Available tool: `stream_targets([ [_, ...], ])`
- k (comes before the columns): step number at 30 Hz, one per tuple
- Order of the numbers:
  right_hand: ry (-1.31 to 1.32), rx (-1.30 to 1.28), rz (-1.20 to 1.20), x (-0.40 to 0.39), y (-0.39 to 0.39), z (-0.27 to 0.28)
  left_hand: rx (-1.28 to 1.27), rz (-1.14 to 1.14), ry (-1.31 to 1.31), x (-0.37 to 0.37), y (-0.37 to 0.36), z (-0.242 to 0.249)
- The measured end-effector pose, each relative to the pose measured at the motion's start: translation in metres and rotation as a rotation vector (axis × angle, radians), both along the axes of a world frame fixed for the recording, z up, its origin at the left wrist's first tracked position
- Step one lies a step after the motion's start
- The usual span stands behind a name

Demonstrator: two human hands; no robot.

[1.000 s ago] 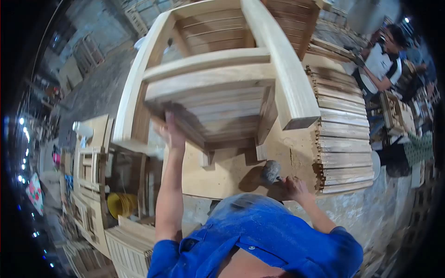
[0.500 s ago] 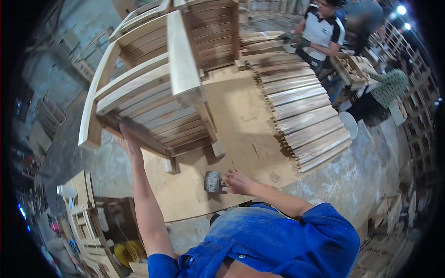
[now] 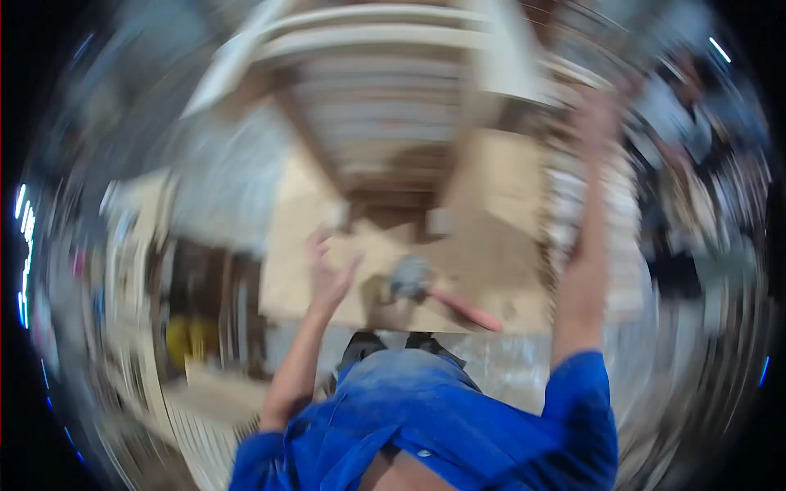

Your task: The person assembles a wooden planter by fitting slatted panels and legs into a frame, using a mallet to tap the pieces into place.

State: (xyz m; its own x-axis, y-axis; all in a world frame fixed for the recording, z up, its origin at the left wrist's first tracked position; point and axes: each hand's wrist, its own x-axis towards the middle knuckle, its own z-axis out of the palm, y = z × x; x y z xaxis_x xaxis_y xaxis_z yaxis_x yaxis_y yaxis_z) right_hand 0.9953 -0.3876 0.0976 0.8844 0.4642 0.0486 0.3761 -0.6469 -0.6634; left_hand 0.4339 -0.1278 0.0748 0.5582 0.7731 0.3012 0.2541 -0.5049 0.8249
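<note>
A slatted wooden chair (image 3: 377, 106) stands on the light board (image 3: 491, 188) in front of me, smeared by motion. My left hand (image 3: 332, 270) is held over the board near the chair's front leg, fingers apart and nothing in it. On the board, between me and the chair, lies a mallet (image 3: 409, 278) with a grey head and a red handle; neither hand touches it. My right hand (image 3: 598, 123) reaches far forward on the right, beside the chair's pale armrest (image 3: 512, 57). Blur hides its fingers and whether it touches anything.
A row of joined wooden slats (image 3: 602, 237) lies along the right of the board. Beyond it, a person in a white top (image 3: 675, 114) is blurred. Wooden frames (image 3: 143, 237) and a yellow object (image 3: 188, 340) are at the left.
My right hand has left the mallet and swung forward to the right. My left hand has come off the chair. The view has turned, and the chair now faces me more squarely.
</note>
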Motion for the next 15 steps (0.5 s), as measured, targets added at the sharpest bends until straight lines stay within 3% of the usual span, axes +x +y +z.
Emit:
stream_targets([
  [3,-0.513,0.108,-0.125,-0.021,-0.04,0.056,0.031,0.074,0.023,-0.055,0.027,0.017],
  [5,-0.907,0.386,-0.252,-0.127,-0.016,0.083,0.135,0.29,0.064,-0.117,0.05,0.011],
  [7,-1.204,0.59,-0.07,-0.241,0.025,0.071,0.166,0.366,0.146,-0.173,0.064,0.005],
  [8,-1.211,0.661,0.099,-0.299,0.046,0.055,0.221,0.474,0.176,-0.204,0.071,0.007],
  [9,-0.543,0.724,0.247,-0.356,0.065,0.029,0.209,0.52,0.174,-0.235,0.081,0.006],
  [11,0.243,0.573,-0.045,-0.478,0.143,0.024,0.097,0.668,0.113,-0.302,0.107,0.008],
  [13,0.498,0.187,0.667,-0.525,0.185,0.001,0.003,0.838,0.075,-0.366,0.135,0.027],
  [14,0.489,0.183,0.689,-0.545,0.214,-0.005,0.037,0.945,0.126,-0.41,0.156,0.021],
  [15,0.541,0.015,0.938,-0.555,0.247,-0.008,0.108,0.995,0.081,-0.446,0.181,0.016],
])
